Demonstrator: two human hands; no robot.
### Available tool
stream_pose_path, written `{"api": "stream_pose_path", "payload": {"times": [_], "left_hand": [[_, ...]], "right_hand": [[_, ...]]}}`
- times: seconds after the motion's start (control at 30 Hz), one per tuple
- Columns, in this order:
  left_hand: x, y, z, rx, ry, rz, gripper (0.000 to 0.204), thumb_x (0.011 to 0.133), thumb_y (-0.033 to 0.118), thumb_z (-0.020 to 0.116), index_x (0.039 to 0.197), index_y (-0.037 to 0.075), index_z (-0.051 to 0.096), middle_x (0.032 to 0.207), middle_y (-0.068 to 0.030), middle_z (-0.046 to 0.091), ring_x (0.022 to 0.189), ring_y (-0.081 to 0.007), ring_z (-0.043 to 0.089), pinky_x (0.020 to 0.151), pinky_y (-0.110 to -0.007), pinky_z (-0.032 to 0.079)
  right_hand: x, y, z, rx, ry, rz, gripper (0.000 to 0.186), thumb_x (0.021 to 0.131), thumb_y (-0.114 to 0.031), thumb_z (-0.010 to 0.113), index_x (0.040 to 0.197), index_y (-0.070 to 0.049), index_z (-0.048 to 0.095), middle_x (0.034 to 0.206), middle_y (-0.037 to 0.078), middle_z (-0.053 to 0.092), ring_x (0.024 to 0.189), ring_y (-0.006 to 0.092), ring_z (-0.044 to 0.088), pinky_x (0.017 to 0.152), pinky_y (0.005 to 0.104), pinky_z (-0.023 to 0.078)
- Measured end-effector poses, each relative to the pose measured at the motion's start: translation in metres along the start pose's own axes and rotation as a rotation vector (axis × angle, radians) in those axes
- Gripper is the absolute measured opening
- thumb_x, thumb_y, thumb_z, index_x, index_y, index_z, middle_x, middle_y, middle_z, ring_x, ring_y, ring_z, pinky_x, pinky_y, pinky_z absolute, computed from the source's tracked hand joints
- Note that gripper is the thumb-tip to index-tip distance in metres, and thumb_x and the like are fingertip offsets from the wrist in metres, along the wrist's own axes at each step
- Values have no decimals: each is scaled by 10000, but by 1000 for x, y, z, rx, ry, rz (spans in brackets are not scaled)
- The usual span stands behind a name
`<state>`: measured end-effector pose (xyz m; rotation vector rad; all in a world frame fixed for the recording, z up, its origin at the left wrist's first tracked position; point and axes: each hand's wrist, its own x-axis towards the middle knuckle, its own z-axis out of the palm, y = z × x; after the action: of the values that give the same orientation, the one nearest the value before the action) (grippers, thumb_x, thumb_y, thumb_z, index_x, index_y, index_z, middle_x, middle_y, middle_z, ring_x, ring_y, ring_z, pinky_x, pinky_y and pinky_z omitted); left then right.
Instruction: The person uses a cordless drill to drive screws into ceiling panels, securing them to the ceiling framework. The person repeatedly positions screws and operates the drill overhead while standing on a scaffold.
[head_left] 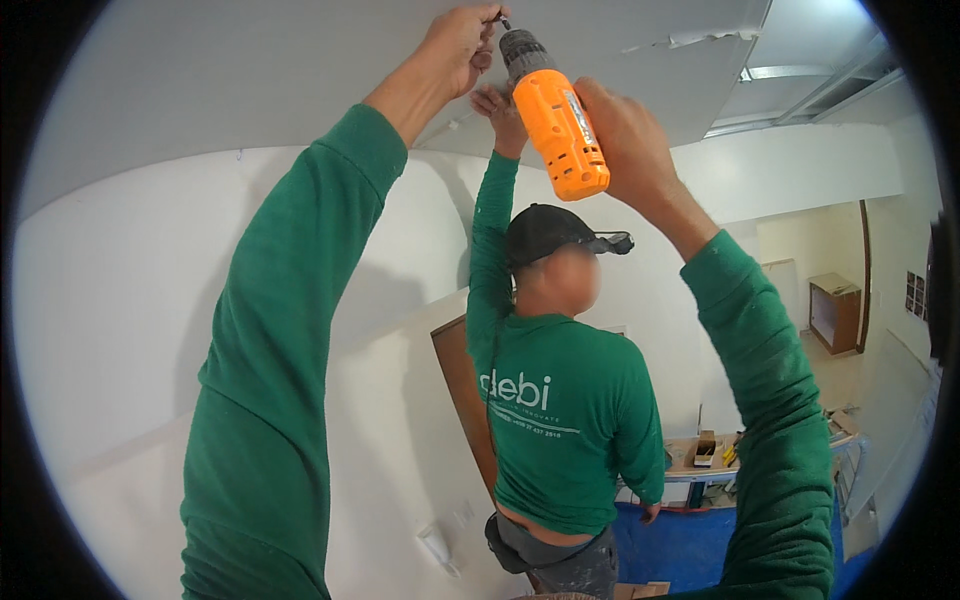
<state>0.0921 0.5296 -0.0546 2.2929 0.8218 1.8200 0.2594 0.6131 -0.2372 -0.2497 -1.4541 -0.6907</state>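
Note:
My right hand (632,145) is wrapped round an orange cordless drill (562,135) with a dark chuck, raised overhead and tilted up toward the grey ceiling panel (270,70). Just left of the chuck, my left hand (460,50) is up against the panel, its fingers pinched by the tip of the drill's bit (506,24). Whatever small thing they hold there is too small to make out. Below the drill stands a co-worker (565,400) in a green long-sleeved shirt and black cap, back turned, with one raised hand (502,112) pressed to the panel.
A torn strip (700,38) hangs along the panel's right side, beside an opening with metal ceiling framing (830,85). Lower right, a work platform (685,460) carries tools and a small box, near blue sheeting (680,545). A brown cabinet (835,312) stands farther back.

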Motion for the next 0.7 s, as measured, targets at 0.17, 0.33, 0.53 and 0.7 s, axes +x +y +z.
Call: {"api": "stream_pose_path", "payload": {"times": [0.17,0.33,0.53,0.7], "left_hand": [[1,-4,4,6,4,-4,214,1103,248,576,1111,88,717,726,117,455,604,-21,328,550,-206,300],[-5,-4,3,24,0,28,215,1102,260,586,1099,98,727,732,118,462,605,-24,323,560,-205,292],[-31,6,-6,164,-35,25,430,1055,507,632,1118,92,723,783,67,522,643,-33,430,644,-204,389],[-147,-42,54,481,17,67,729,908,711,725,1108,11,684,920,-52,679,835,-122,682,718,-261,540]], "right_hand": [[-5,-5,3,12,-17,43,477,828,-168,861,1198,-56,582,983,148,742,914,372,735,751,473,574],[-3,-8,6,29,-2,40,473,834,-158,855,1204,-52,580,992,158,744,896,371,737,740,477,572],[3,-13,5,24,-16,16,452,846,-151,840,1198,-51,576,1002,164,743,906,379,739,746,477,574],[-2,-1,3,-79,-5,-64,440,853,-175,836,1181,-51,570,981,172,743,907,400,738,754,481,574]]}}
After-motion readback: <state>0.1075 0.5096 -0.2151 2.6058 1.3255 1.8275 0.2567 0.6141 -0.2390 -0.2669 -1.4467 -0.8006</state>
